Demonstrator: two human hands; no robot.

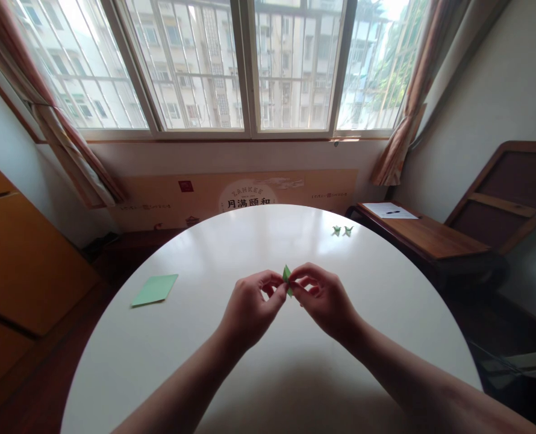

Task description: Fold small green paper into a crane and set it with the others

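Note:
A small folded piece of green paper (286, 273) is held above the middle of the white round table (182, 374). My left hand (256, 304) pinches it from the left between thumb and fingers. From the right, my right hand (324, 295) pinches the same piece, its fingertips close to those of the left. The paper's pointed tip shows above the fingertips and another bit below them; its middle is hidden by the fingers.
Light green paper squares (155, 290) lie at the table's left. Two small folded green paper figures (336, 231) stand near the far right edge. Beyond the table on the right is a wooden bench (430, 235) with a white sheet (388, 210) and a pen.

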